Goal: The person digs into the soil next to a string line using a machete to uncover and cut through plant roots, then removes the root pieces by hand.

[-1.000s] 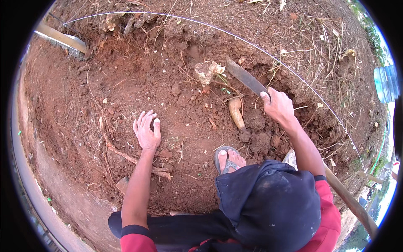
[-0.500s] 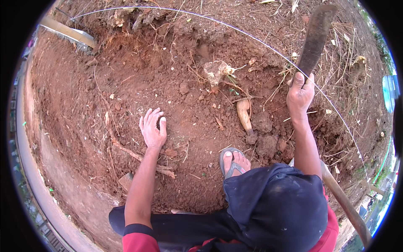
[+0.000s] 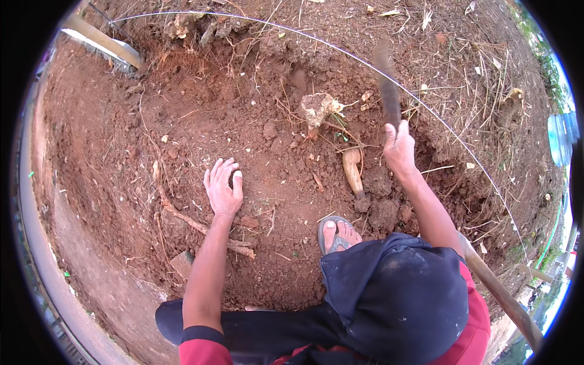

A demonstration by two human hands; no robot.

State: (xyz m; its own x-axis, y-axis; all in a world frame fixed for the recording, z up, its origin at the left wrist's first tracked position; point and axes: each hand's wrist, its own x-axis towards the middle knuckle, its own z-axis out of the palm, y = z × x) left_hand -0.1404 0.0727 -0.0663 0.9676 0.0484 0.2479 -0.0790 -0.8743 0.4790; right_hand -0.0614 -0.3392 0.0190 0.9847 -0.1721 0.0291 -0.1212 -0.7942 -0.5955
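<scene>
My right hand is wrapped around the handle of a machete. The dark blade points away from me above the soil, its tip blurred. A white string crosses the view at the blade. My left hand rests on the red-brown earth, fingers a little apart and holding nothing. Between the hands lies a pale, peeled-looking piece of root or wood, close to my sandalled foot. Beyond it a pale, rough-cut stump sticks out of the dirt.
My bent knee in dark cloth fills the lower right. Beside it slants a long wooden handle. A thick root runs below my left hand. A wooden board stands far left, a blue plastic container at the right edge.
My right hand has swung the machete left and slightly nearer, and the blade has turned to show its narrow side. My left hand stays in place on the soil.
</scene>
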